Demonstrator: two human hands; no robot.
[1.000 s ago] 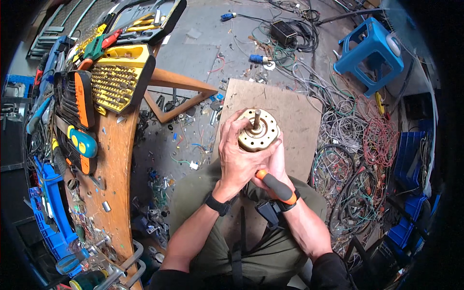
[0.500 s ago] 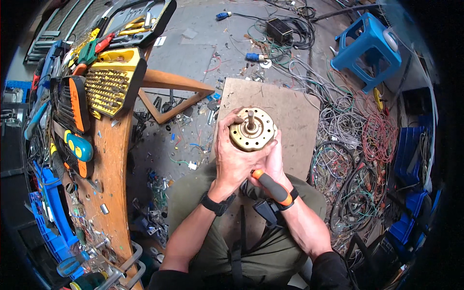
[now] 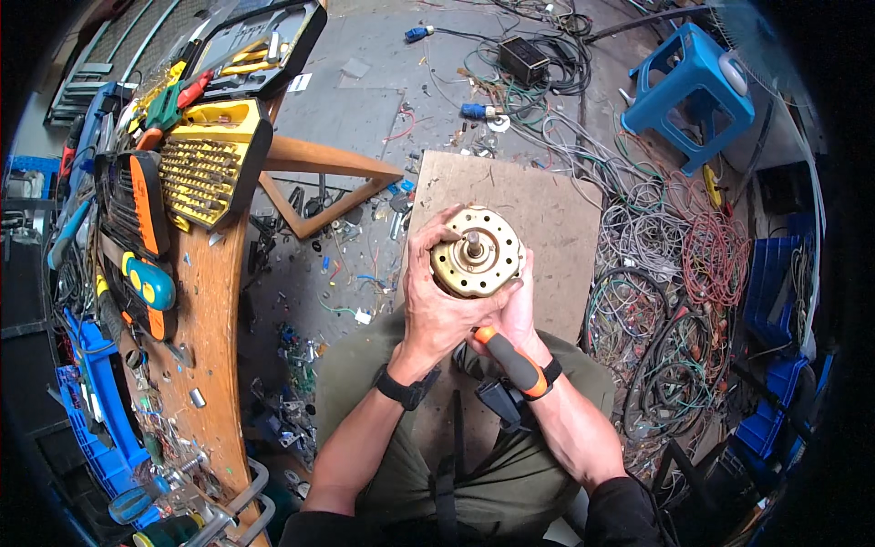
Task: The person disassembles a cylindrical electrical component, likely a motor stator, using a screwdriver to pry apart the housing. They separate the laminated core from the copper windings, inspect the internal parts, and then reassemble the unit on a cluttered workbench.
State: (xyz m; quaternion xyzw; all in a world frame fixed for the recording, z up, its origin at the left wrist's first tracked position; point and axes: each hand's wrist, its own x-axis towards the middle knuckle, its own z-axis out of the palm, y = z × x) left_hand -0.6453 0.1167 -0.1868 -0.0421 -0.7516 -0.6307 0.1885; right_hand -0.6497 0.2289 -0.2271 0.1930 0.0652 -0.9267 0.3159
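Between my two hands is a round, brass-coloured electric motor (image 3: 467, 271) with a ring of holes in its end plate. Its short shaft (image 3: 474, 242) points up toward me. My left hand (image 3: 434, 290) wraps round the motor's left side, thumb across the near edge. From the right and below, my right hand (image 3: 518, 314) supports the motor, most of its fingers hidden underneath. An orange-and-grey screwdriver handle (image 3: 512, 361) lies along my right palm and wrist, its blade out of sight. The motor is above a brown board (image 3: 556, 219) in front of my lap.
At left, a wooden bench (image 3: 205, 365) carries a yellow bit case (image 3: 205, 164), pliers and a blue tray (image 3: 100, 428). A blue stool (image 3: 693, 96) stands at the far right. Tangled wires (image 3: 652, 228) cover the floor on the right; scraps litter the left.
The motor has tipped in my hands, so its end plate faces me more and the shaft looks shorter. Both hands keep their hold, and the screwdriver stays in the right one.
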